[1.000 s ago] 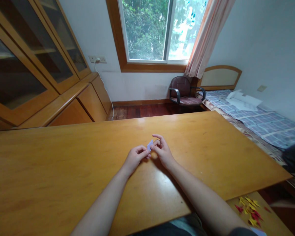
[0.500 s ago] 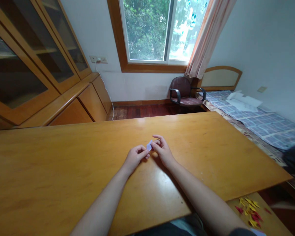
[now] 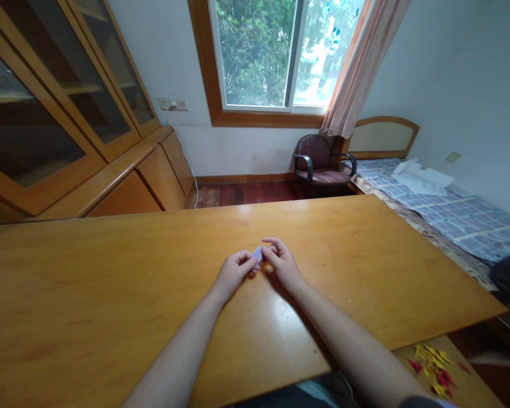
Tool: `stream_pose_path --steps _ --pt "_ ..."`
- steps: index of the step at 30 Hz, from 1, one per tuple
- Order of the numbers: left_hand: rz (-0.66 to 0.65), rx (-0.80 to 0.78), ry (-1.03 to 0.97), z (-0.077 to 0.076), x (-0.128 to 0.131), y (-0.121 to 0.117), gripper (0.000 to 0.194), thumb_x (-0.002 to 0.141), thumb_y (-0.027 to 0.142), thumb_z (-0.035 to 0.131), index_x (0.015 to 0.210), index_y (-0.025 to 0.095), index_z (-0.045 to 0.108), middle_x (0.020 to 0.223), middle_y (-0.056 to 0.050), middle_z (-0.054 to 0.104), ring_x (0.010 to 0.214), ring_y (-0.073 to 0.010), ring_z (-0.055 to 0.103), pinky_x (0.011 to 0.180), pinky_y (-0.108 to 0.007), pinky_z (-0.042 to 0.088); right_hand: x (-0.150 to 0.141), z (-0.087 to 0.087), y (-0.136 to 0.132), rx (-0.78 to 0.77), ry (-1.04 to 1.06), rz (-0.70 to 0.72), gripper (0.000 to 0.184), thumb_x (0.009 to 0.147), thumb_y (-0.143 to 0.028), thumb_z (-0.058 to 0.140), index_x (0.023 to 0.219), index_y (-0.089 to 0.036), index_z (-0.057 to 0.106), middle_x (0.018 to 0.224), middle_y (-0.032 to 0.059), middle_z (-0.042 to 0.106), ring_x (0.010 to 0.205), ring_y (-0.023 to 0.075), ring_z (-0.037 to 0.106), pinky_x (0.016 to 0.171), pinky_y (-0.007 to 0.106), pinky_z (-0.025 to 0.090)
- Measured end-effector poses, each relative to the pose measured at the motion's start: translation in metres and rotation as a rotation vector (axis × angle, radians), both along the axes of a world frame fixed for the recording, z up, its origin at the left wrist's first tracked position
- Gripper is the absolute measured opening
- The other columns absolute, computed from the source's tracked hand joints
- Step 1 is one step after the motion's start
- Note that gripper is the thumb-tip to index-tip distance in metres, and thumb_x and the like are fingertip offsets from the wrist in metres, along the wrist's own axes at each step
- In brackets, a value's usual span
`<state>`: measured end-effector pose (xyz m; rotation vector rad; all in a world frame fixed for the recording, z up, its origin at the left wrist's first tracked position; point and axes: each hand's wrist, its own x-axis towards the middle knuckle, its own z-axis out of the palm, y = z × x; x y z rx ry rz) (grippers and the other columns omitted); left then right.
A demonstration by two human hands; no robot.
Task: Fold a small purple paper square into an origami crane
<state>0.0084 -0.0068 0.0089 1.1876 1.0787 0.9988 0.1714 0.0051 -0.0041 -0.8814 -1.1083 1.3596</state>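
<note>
You're holding a small pale-purple paper (image 3: 257, 255) btwn both hands, just above the table (image 3: 110, 294), approx. mid-width of the view. Your L hand (image 3: 233, 273) is pinching its lower-L end, thumb on top, w/ the fingers curling in beneath; that grip is closing on the paper. Your R hand (image 3: 284, 264) is gripping the upper-R end btwn thumb & fingertips, while one finger is sticking out past the paper, bent & touching nothing. Exact folds: can't tell, too small. Both bare forearms are reaching in from the bottom edge & your R arm is casting a shadow on the tabletop. Lower R, a pile of red & yellow folded pcs (image 3: 433, 365) is lying on a lower wooden surface (image 3: 471, 391) next to the table, well apart from your hands. Beyond the table's far edge, a maroon chair (image 3: 314, 156) w/ black armrests is standing near the window (image 3: 255, 56). On the R, white sheets (image 3: 423, 177) are lying on the bed (image 3: 471, 212), & a glass-door cabinet (image 3: 127, 192) is lining the L side.
</note>
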Motion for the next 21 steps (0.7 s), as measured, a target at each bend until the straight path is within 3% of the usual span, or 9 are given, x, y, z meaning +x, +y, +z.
stream_pose_path --steps 5,12,21 --pt "0.021 -0.023 -0.053 0.004 -0.001 -0.001 0.030 0.072 0.043 0.074 0.068 0.015 0.064 0.067 -0.004 0.068 0.059 -0.0136 0.059 0.060 -0.025 0.046 0.000 0.000 0.000 -0.053 -0.033 0.034 0.034 0.080 -0.051 0.071 0.091 -0.020 0.068 0.079 0.0015 0.066 0.071 0.0155 0.058 0.068 0.029 0.047" --pt "0.006 -0.015 -0.065 0.000 -0.002 0.000 0.030 0.073 0.042 0.075 0.069 0.014 0.065 0.066 -0.002 0.068 0.060 -0.0127 0.059 0.060 -0.024 0.045 0.001 0.011 -0.004 -0.025 -0.159 0.107 0.028 0.076 -0.045 0.076 0.075 -0.017 0.069 0.071 0.0009 0.067 0.068 0.0155 0.057 0.070 0.030 0.042" --pt "0.036 0.002 -0.025 0.000 0.001 0.000 0.033 0.073 0.045 0.075 0.071 0.015 0.064 0.068 -0.002 0.068 0.061 -0.0132 0.060 0.061 -0.024 0.046 0.001 0.005 -0.003 -0.056 -0.104 0.080 0.027 0.075 -0.043 0.076 0.073 -0.017 0.069 0.070 0.0008 0.066 0.066 0.0146 0.055 0.066 0.028 0.042"
